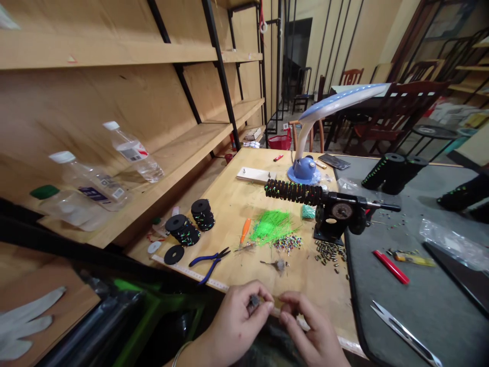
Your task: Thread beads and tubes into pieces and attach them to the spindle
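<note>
My left hand point(244, 318) is closed at the table's front edge, with thumb and forefinger pinched together. A small dark grey fuzzy tuft point(253, 300) shows inside its curled fingers. Close by on the right, my right hand point(307, 326) has its thumb and forefinger nearly meeting. Something small and whitish point(302, 322) shows under those fingers, too hidden to name. Beyond the hands lies a similar grey tuft point(280, 265) on a thin stem. Blue-handled pliers point(212, 262) lie left of it. Bright green fibres point(273, 226) and many coloured beads point(287, 243) lie behind.
A black clamp device point(336, 214) carries a beaded black roll point(293, 191). Brass-coloured pieces point(329, 252) are scattered below. Thread snips point(405, 331) and a red marker point(390, 266) lie on the grey mat. Black spools point(183, 229) stand left; a blue lamp point(304, 169) stands behind.
</note>
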A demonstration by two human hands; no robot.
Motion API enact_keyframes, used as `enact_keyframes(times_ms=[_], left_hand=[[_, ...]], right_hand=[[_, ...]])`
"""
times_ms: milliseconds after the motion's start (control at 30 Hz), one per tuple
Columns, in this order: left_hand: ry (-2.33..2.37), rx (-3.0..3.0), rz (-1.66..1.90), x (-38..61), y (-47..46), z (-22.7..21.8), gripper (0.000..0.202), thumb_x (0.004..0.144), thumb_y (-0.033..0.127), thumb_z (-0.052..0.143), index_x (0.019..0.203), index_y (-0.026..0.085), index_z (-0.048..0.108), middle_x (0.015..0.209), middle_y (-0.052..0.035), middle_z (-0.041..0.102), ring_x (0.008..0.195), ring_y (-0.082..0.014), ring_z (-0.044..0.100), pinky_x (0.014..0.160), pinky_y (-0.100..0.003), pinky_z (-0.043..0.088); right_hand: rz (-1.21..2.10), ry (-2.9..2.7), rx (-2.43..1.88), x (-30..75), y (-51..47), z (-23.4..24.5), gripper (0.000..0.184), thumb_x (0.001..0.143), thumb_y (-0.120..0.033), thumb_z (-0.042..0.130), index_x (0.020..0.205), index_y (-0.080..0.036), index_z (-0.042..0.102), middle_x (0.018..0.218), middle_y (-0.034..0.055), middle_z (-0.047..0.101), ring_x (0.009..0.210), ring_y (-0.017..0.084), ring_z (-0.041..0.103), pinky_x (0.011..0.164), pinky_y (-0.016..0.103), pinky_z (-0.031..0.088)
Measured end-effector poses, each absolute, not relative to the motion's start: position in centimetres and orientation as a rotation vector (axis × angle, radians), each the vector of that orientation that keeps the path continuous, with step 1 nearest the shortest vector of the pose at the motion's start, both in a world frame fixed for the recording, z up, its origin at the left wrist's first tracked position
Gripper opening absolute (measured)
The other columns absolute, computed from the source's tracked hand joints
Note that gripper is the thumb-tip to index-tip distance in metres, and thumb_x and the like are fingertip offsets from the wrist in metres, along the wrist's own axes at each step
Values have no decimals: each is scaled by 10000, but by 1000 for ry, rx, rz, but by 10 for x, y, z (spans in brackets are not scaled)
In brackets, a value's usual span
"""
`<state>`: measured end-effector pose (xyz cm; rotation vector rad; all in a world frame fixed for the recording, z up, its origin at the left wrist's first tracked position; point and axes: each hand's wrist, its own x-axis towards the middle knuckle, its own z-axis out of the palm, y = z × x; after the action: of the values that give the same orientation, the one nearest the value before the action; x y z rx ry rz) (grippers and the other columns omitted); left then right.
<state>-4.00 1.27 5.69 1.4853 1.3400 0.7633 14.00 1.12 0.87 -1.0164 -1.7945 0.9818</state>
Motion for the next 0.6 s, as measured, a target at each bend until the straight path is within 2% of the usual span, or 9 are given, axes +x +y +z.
enact_keyframes(times_ms=[33, 100, 233, 333, 400, 500, 600], left_hand=[[1349, 1468, 772, -40, 13, 54, 138, 810, 270, 585, 748, 155, 628, 566, 37, 468, 521, -104, 386, 505, -215, 291], [1335, 1397, 817, -40, 15, 46, 134, 807, 289, 604, 825, 161, 638, 599, 40, 456, 556, -111, 404, 534, -215, 314], [1309, 1119, 1070, -38, 25, 29, 315, 807, 392, 631, 1036, 183, 572, 643, 66, 379, 582, -108, 381, 573, -210, 337], [1321, 911, 1204, -33, 31, 16, 356, 810, 481, 613, 996, 188, 536, 613, 87, 315, 535, -93, 304, 528, -201, 288], [1304, 889, 1163, -27, 30, 8, 365, 780, 494, 644, 932, 176, 548, 601, 89, 323, 529, -91, 299, 518, -202, 276], [1258, 992, 1036, -13, 21, -2, 338, 736, 441, 701, 868, 148, 600, 602, 73, 384, 559, -100, 352, 551, -214, 318], [1239, 1083, 977, 4, 15, -7, 301, 714, 362, 724, 905, 141, 654, 628, 51, 457, 585, -112, 393, 574, -224, 349]], right_hand=[[957, -1808, -1040, 141, 12, 4, 83, 892, -222, 540, 909, -230, 621, 683, 8, 650, 607, 157, 620, 577, 224, 476], [940, -1812, -1086, 142, 13, -3, 135, 892, -248, 542, 783, -219, 615, 656, 5, 621, 588, 150, 581, 562, 227, 438], [1157, -1509, -1241, 144, 14, -9, 281, 889, -418, 544, 722, -198, 591, 580, -22, 534, 532, 132, 490, 513, 226, 386], [1377, -1152, -1267, 144, 16, -14, 417, 788, -591, 608, 680, -189, 582, 491, -60, 446, 456, 108, 404, 444, 211, 325], [1481, -928, -1250, 144, 17, -17, 436, 707, -612, 685, 682, -187, 590, 474, -65, 471, 430, 95, 391, 427, 199, 306], [1541, -678, -1217, 143, 16, -22, 378, 661, -531, 771, 712, -185, 629, 593, -21, 628, 461, 92, 465, 444, 186, 344], [1554, -570, -1175, 143, 14, -24, 331, 626, -474, 816, 695, -186, 668, 916, 42, 721, 663, 150, 612, 555, 225, 467]])
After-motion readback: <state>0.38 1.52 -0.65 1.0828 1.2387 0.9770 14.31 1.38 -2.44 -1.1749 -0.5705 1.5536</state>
